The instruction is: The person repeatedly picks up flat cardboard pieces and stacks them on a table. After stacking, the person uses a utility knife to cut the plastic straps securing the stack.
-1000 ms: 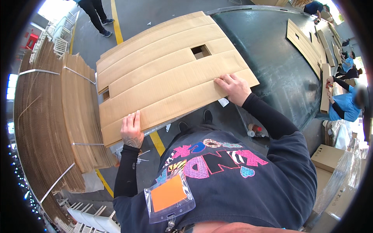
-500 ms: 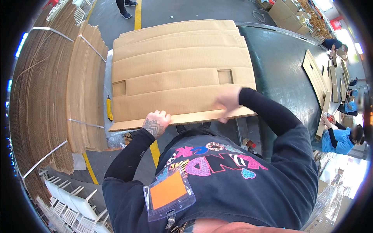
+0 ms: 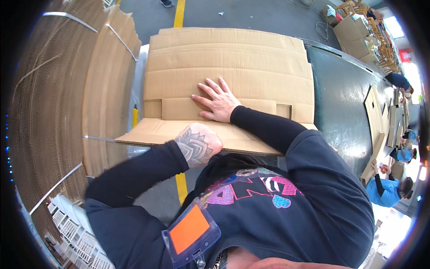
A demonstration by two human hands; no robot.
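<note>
One flat brown corrugated cardboard sheet with slots and creases (image 3: 228, 80) now lies square before the person, its far part on the dark green bench (image 3: 345, 98), its near edge overhanging. A second ago it sat skewed. The right hand (image 3: 217, 102) has moved to its middle, palm flat, fingers spread; the left hand (image 3: 197, 144), fist-like, grips the near edge. Strapped bundles of cardboard (image 3: 67, 103) stand left.

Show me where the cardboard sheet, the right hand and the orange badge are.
cardboard sheet (image 3: 233, 58), head view, on its upper flat panel.
right hand (image 3: 218, 101), head view, on its back.
orange badge (image 3: 190, 228), head view, on the orange card.
</note>
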